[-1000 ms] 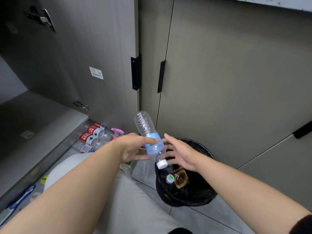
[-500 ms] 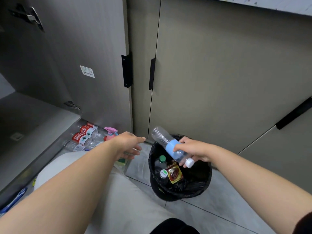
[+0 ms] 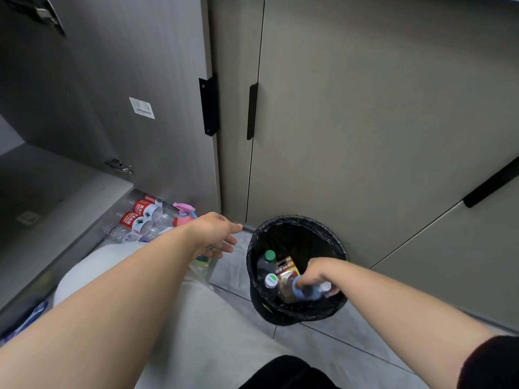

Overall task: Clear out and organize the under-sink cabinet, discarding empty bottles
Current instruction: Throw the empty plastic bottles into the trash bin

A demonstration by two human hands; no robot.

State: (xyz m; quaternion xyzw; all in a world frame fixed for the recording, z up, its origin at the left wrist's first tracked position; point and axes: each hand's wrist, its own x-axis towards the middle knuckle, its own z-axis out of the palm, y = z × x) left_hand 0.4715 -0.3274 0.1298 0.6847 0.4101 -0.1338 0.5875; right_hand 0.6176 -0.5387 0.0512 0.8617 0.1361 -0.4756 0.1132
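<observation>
My right hand [image 3: 316, 272] reaches down inside the black bin [image 3: 341, 249] and grips a clear plastic bottle with a blue label [image 3: 307, 293], its white cap pointing right. Other bottles lie in the bin: one with a green cap [image 3: 270, 255], one with a white and green cap [image 3: 271, 281], and a brown bottle with a yellow label [image 3: 286, 272]. My left hand [image 3: 214, 234] hovers empty with fingers apart, left of the bin. Several red-labelled water bottles [image 3: 141, 216] and a pink spray bottle [image 3: 184, 214] lie on the floor by the open cabinet.
The open cabinet door [image 3: 112, 94] stands at the left, with its dark interior [image 3: 33, 186] beyond. Closed grey cabinet doors [image 3: 365, 122] rise behind the bin. My knee in light trousers [image 3: 174, 318] fills the lower middle. A blue item [image 3: 26, 321] lies at the lower left.
My right hand took the blue-labelled bottle from my left hand, carried it over the bin and lowered it inside. My left hand let go and stays open.
</observation>
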